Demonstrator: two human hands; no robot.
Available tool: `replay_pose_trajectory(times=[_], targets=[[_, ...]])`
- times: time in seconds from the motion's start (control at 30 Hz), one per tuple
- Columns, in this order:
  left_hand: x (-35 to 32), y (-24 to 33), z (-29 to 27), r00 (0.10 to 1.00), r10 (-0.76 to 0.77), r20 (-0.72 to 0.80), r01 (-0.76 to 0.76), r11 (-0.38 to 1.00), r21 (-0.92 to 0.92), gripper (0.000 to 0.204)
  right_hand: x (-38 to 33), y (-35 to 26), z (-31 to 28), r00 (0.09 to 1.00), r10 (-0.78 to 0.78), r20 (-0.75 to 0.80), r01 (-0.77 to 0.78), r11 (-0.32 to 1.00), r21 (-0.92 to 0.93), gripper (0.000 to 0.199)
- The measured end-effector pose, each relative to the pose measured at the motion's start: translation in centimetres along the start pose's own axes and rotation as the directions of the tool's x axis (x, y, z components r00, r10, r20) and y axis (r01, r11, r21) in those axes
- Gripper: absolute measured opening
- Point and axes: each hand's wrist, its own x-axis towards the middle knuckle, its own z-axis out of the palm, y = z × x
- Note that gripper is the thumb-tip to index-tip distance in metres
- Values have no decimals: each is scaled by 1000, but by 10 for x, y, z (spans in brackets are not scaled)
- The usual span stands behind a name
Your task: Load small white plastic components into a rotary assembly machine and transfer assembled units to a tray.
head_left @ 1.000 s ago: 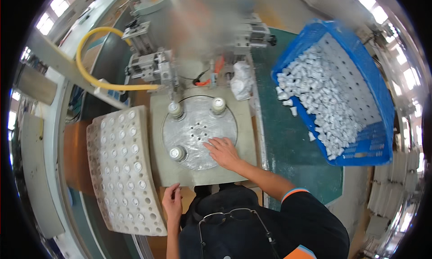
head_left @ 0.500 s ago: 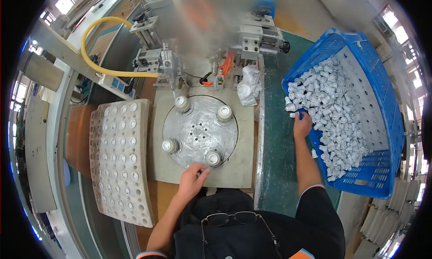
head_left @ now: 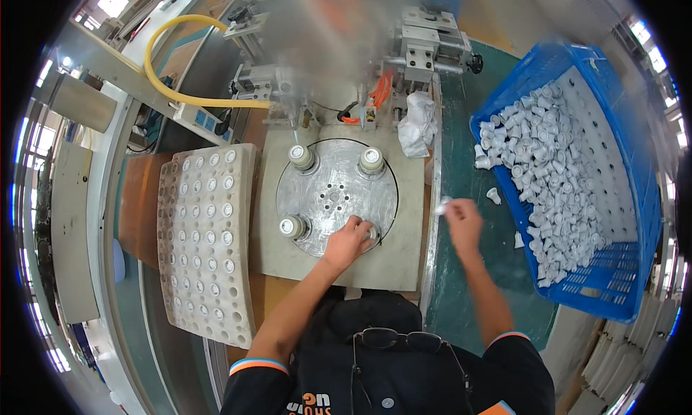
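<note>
My left hand (head_left: 348, 241) is at the near-right holder of a round metal turntable (head_left: 335, 235), its fingers closed around the white plastic part (head_left: 372, 233) there and partly hiding it. Three other holders carry white round-topped parts, among them one (head_left: 292, 226) at near left. To the right, over the edge of the green tabletop, my right hand (head_left: 463, 224) pinches a small white plastic part (head_left: 442, 205), slightly blurred. A blue basket (head_left: 515, 217) at the right is heaped with similar white flared parts (head_left: 540, 148).
At left lies a pale tray (head_left: 242, 271) with rows of holes, many filled with white parts. Loose white parts (head_left: 494, 196) lie beside the basket. Behind the turntable stand metal clamps (head_left: 422, 55), a yellow hose (head_left: 149, 62) and a crumpled white cloth (head_left: 417, 125).
My right hand has come left from the basket with a white part. My left hand has moved from the turntable's near edge onto the near-right holder. The turntable has turned slightly.
</note>
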Motion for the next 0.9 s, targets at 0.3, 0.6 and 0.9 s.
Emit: replay_pose_trajectory(times=[0.3, 0.6, 0.9], targets=[[-16, -11, -56, 969, -22, -245, -3, 995, -102, 27, -71, -47, 102, 748, -614, 250, 638, 770, -18, 14], [-45, 1, -53, 981, -174, -81, 167, 982, -90, 18, 12, 20, 8, 964, -262, -48, 219, 883, -415, 29], [-11, 35, -34, 959, -270, -85, 241, 937, -255, 32, 25, 104, -65, 1000, 13, 16, -6, 914, -406, 26]])
